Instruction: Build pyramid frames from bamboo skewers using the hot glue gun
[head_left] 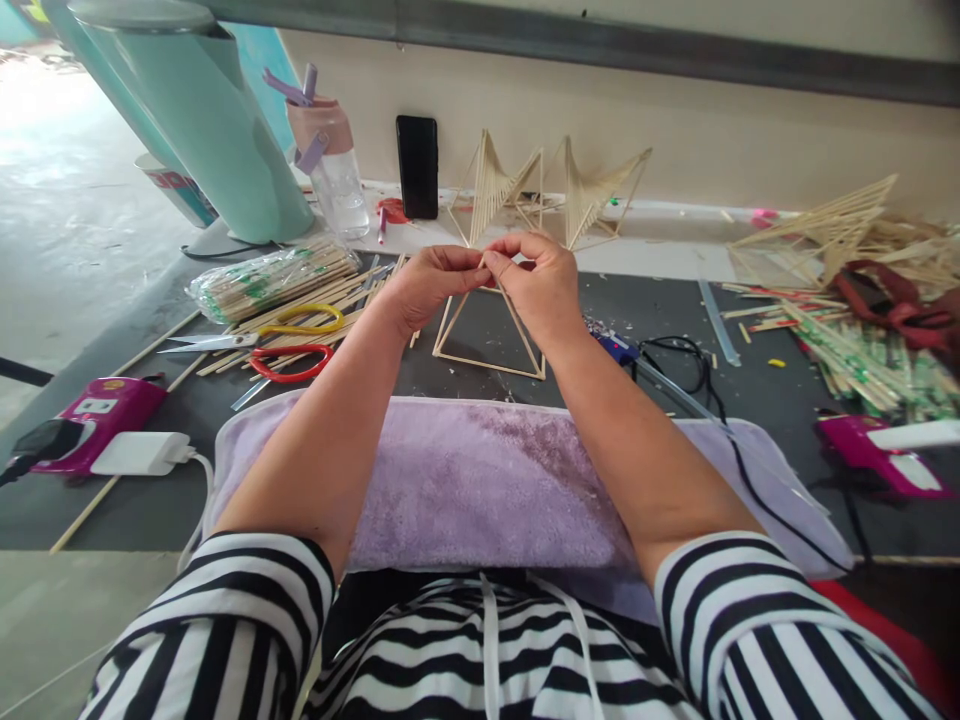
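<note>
A frame of thin wooden sticks [491, 366] stands on the dark table, with a triangular outline narrowing upward. Both hands meet at its top corner. My left hand [442, 280] pinches the sticks there from the left, fingertips together. From the right, my right hand [536, 280] pinches the same corner, thumb and forefinger closed on it. The fingers hide the joint itself. Behind the hands, two finished-looking stick structures with fanned sticks [495, 190] [592, 195] stand near the wall.
Scissors with red and yellow handles [291, 362] and bagged sticks [274, 280] lie left. A bottle [334, 170], green jug [202, 120] and phone [418, 168] stand behind. A blue glue gun [616, 345] with a cord is right; a purple towel [480, 490] covers the front edge.
</note>
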